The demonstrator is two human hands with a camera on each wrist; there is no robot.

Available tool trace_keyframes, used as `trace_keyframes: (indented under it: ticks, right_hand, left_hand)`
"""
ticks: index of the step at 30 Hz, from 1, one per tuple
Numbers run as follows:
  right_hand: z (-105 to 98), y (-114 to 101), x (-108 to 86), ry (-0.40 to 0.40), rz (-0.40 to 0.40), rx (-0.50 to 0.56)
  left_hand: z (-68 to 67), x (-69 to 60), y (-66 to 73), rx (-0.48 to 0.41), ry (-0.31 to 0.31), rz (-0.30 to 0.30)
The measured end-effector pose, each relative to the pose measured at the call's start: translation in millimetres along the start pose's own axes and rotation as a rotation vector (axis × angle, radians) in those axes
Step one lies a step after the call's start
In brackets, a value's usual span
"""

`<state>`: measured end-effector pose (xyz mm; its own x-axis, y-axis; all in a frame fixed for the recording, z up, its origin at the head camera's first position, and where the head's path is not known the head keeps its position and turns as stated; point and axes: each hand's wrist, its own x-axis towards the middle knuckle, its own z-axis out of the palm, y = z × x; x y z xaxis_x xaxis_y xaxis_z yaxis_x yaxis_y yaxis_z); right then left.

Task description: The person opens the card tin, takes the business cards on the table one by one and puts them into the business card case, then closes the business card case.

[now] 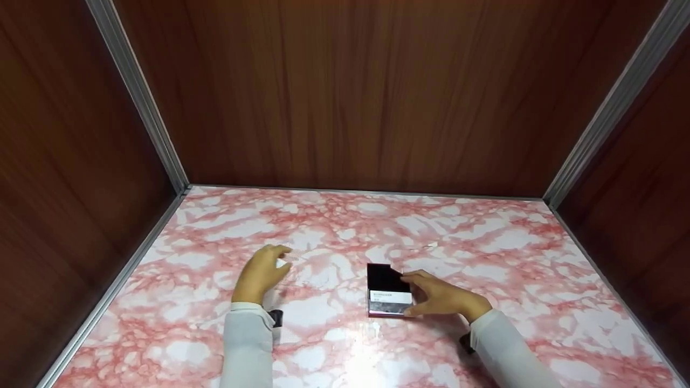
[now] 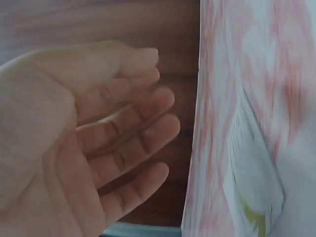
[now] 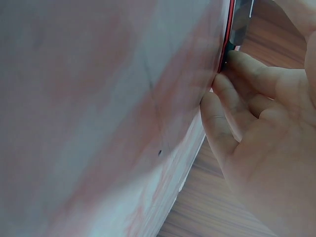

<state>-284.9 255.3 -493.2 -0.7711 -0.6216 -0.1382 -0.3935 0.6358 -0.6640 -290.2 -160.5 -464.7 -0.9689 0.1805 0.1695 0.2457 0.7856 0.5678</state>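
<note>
A flat, glossy black rectangular case with a white label band and a pinkish near edge lies on the marbled tabletop, right of centre in the head view. My right hand holds it by its right side, fingers toward the far part and thumb at the near corner. In the right wrist view, fingertips meet the case's thin red-and-black edge, low against the tabletop. Over to the left, my left hand hovers with loosely bent fingers, thumb apart, holding nothing. Its palm fills the left wrist view's left side.
The tabletop has a red-and-white marbled surface. Dark wood-grain panels enclose its back and sides, with metal rails at the corners. In the left wrist view a pale, shiny, dark-edged shape appears; its kind is unclear.
</note>
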Motion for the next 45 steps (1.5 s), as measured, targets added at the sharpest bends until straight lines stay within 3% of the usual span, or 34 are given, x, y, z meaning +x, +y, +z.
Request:
trace_keyframes:
  ticks: [6, 11, 16, 22, 36, 45]
  right_hand:
    - [-1.6, 0.8, 0.7, -0.003, 0.000, -0.007]
    - [-1.3, 1.9, 0.7, 0.003, -0.010, -0.019]
    - [-0.7, 2.0, 0.7, 0.001, -0.022, -0.023]
    - [-0.4, 1.6, 0.8, 0.001, -0.022, -0.010]
    - [-0.7, -1.3, -0.3, -0.011, 0.010, -0.023]
    - [0.2, 0.6, 1.0, 0.000, 0.003, -0.011]
  left_hand:
    - [-8.0, -9.7, -19.8, 0.038, -0.025, -0.185]
    - [-7.4, -13.3, -30.3, 0.065, -0.035, -0.272]
    - [-5.5, -15.0, -36.3, 0.040, -0.086, -0.336]
    - [-3.3, -15.8, -40.7, 0.010, -0.107, -0.351]
    - [-2.6, -17.0, -41.6, 0.066, -0.025, -0.289]
    - [-4.7, -15.4, -42.1, 0.035, -0.058, -0.276]
